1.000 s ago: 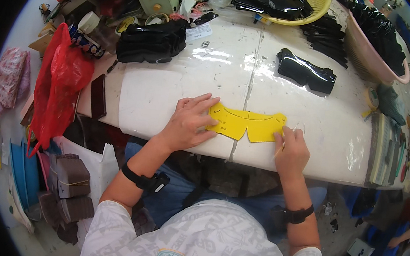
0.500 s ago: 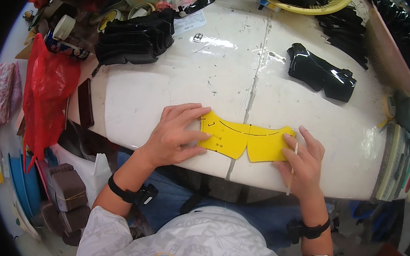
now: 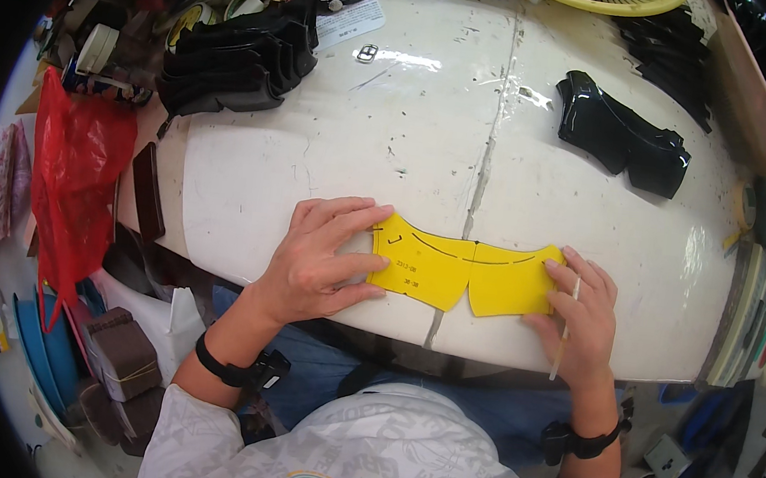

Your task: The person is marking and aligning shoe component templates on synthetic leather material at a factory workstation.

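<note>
A flat yellow pattern template (image 3: 426,271) with curved edges, a notch at the bottom middle and dark marks along its top lies at the table's near edge. The fingers and thumb of my left hand (image 3: 321,256) grip its left end. At the other end, my right hand (image 3: 583,314) pinches the template's right edge. A thin, pale pen-like stick (image 3: 565,335) is tucked between the right fingers and points down toward me. Whether anything lies under the template is hidden.
Glossy black cut pieces (image 3: 623,138) lie at the right on the white table (image 3: 335,161). A stack of black pieces (image 3: 239,59) sits at the back left, near a small metal buckle (image 3: 367,53). A yellow basket (image 3: 609,1) and a pink basket (image 3: 765,101) stand at the far right.
The view has shifted slightly, so the table things sit a little differently in it. My right fingers have moved on the template's right edge, now reaching along its upper corner.
</note>
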A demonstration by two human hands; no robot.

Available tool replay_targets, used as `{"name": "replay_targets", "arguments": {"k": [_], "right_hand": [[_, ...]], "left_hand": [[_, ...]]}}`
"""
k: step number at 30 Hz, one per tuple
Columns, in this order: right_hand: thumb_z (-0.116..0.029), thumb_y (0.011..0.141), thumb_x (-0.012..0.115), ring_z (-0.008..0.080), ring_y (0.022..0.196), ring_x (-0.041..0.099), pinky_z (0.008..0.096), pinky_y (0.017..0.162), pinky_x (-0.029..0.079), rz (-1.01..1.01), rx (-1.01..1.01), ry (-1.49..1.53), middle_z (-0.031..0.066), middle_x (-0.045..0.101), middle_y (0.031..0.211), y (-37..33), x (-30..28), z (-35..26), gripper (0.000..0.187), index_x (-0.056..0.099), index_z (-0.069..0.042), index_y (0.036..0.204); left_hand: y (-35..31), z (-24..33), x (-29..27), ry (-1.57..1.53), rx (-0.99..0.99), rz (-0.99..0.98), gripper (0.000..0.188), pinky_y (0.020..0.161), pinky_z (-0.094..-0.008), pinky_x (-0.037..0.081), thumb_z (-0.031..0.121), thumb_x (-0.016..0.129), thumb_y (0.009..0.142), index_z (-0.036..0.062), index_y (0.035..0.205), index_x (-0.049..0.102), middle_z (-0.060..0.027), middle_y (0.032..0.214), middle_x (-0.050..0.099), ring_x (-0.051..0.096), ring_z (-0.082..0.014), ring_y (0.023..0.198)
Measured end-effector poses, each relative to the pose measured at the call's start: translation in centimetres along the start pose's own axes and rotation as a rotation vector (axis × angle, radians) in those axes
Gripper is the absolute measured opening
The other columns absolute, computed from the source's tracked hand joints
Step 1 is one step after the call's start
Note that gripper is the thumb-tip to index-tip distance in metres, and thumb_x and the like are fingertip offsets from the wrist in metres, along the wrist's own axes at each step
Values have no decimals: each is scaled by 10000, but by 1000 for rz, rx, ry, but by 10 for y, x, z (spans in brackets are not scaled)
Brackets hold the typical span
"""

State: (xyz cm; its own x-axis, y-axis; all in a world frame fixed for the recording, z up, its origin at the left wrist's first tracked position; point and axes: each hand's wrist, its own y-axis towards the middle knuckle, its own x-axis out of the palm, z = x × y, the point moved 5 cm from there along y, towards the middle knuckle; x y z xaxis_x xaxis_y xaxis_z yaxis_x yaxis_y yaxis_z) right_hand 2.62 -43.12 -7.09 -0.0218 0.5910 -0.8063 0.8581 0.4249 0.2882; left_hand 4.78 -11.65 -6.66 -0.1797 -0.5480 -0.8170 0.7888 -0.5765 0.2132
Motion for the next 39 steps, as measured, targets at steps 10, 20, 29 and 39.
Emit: {"name": "replay_targets", "arguments": {"k": [10,20,29,39], "right_hand": [[-167,732,884,372,1298,616,499,1097,406,3,20,5,148,723,1243,-1,0,0,344,628,-69,940],[-141,713,888,380,1285,622,479,1078,415,20,16,12,165,721,1223,1,0,-1,344,620,-63,915],[-89,745,835,383,1265,627,496,1107,380,-76,-18,-133,156,728,1184,18,-13,-26,273,623,-57,913],[-9,901,653,307,913,673,395,811,512,29,12,361,163,698,959,54,38,-88,265,679,19,1164]], "left_hand": [[-1,1,0,6,0,6,355,1021,-441,390,249,911,669,105,955,757,-185,1398,637,570,-366,1274],[2,13,-2,77,13,46,341,1014,-446,397,157,876,650,100,962,749,-180,1366,649,577,-362,1269],[-20,43,17,398,105,139,238,1083,-442,415,104,741,806,18,1028,736,-109,1178,699,666,-246,1132],[-27,36,15,275,160,245,295,928,-401,493,104,773,789,-26,1050,729,-112,1119,703,675,-249,1116]]}}
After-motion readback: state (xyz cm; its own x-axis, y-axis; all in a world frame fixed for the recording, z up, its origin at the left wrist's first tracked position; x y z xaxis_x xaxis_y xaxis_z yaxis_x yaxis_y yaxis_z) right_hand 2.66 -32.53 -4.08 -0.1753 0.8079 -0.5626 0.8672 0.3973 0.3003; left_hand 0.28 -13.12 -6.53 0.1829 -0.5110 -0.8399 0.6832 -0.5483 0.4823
